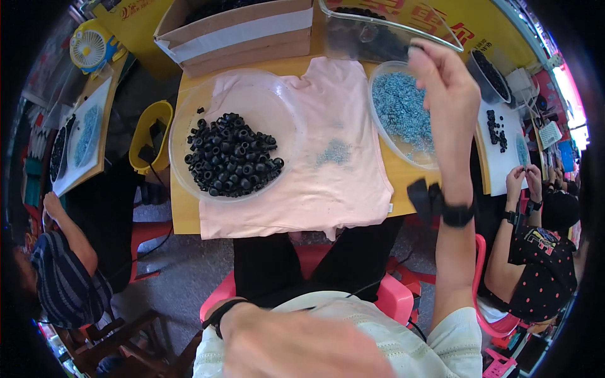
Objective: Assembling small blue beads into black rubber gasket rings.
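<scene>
Fingers (423,58) of the right hand (444,94) curl together above the bowl of blue rings (403,113); grasp indiscernible. Left hand (296,343) blurred, near the chest.

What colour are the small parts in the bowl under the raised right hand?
Pale blue-grey, heaped in the clear bowl below the right hand; head view.

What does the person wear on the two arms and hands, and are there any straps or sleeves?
Both hands are bare, without gloves. The right hand has a black wristband with a dark tab hanging beside it. The left hand, blurred and close to the camera, has a thin black band at the wrist. A pale cream ribbed short sleeve covers the right upper arm.
</scene>
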A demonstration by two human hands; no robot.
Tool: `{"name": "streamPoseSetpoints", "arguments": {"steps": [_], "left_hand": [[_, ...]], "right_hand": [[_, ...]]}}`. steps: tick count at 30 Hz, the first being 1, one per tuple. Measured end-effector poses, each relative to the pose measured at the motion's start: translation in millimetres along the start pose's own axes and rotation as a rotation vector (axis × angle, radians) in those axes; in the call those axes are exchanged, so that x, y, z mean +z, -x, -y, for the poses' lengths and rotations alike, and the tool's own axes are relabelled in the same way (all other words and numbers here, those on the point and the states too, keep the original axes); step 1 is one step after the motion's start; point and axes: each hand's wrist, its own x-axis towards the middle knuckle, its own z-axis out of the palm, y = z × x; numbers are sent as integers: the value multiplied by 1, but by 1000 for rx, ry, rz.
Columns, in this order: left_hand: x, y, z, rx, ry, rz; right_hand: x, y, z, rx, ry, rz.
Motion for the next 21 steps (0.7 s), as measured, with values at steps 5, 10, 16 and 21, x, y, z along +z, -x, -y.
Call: {"name": "streamPoseSetpoints", "arguments": {"steps": [5,10,16,21], "left_hand": [[41,-26,-30,-380,-1618,48],[34,-24,-39,-379,-1748,55],[45,-22,-33,-290,-1743,-44],[44,-15,-27,-178,-1696,-38]], "right_hand": [[16,-70,-71,-130,257,-124],[36,-92,-72,-162,416,-203],[48,-52,-35,-147,292,-69],[75,16,0,-107,59,518]]}}
